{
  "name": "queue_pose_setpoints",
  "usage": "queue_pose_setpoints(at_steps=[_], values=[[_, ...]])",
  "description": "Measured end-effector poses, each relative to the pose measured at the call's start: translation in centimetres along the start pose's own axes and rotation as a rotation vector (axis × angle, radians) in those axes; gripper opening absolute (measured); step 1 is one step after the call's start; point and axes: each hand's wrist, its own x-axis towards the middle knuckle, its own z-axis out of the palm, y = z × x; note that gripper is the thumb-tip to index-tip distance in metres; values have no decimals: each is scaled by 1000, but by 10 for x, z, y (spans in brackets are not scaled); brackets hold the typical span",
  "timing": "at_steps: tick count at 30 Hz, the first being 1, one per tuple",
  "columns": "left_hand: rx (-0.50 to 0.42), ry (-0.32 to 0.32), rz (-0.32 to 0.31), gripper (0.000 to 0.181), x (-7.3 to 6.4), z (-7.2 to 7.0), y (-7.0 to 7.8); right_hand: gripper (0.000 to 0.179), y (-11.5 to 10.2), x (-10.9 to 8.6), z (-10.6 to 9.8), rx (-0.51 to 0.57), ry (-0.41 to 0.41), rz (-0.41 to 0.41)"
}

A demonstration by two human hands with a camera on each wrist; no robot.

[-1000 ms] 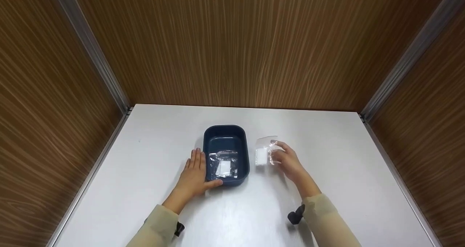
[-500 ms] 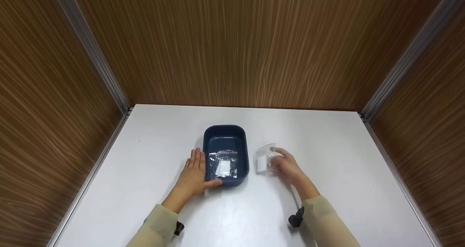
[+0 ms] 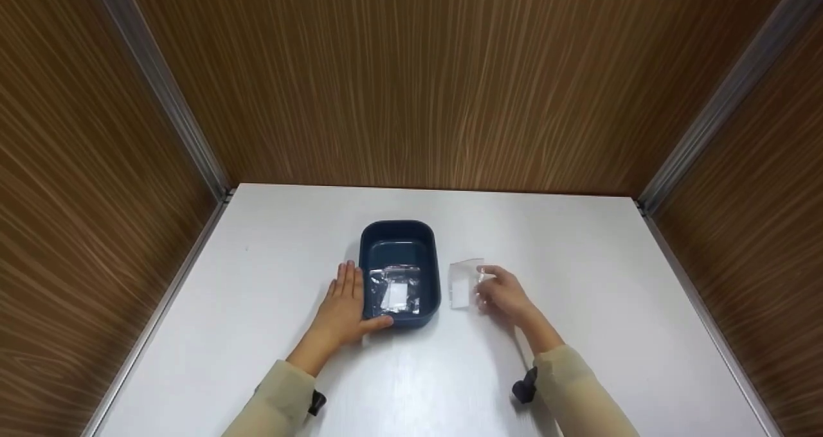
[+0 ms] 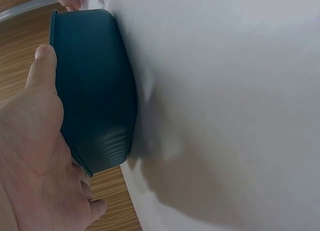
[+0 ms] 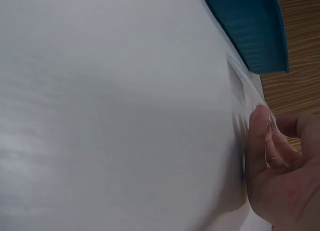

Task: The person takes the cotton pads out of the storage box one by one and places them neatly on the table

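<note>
A dark blue rectangular box (image 3: 400, 234) stands on the white table, with a small clear zip bag (image 3: 414, 281) holding a white piece lying in its near half. My left hand (image 3: 341, 312) rests along the box's left side, fingers straight and thumb against the near end. The left wrist view has that hand (image 4: 37, 156) beside the box wall (image 4: 95, 81). To the right of the box, my right hand (image 3: 508, 299) pinches the right edge of a second clear bag (image 3: 460, 292), also with a white piece in it. Thumb and fingers (image 5: 257, 136) meet at its edge in the right wrist view.
The white tabletop (image 3: 578, 263) extends around the box on all sides. Brown wood-grain panels (image 3: 411, 83) enclose it at the back, left and right, with metal strips at the corners.
My right hand has lowered the second bag slightly toward the near side, and the bag now lies flatter by the table. The left hand and the box look the same.
</note>
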Motion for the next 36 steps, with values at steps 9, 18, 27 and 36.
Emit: queue_pose_setpoints(at_steps=[9,18,27,36], values=[[-18,1,-9,127,-1,0,2,47,-2,-7,-1,-371,159,-56],[12,-15,-20,128,-1,1,1,40,2,-6,-4,-434,194,-81],[14,-38,-34,128,0,1,2,37,0,-5,-7,-428,204,-79],[8,-20,-21,127,0,0,2,34,-14,-9,3,-326,182,-75]])
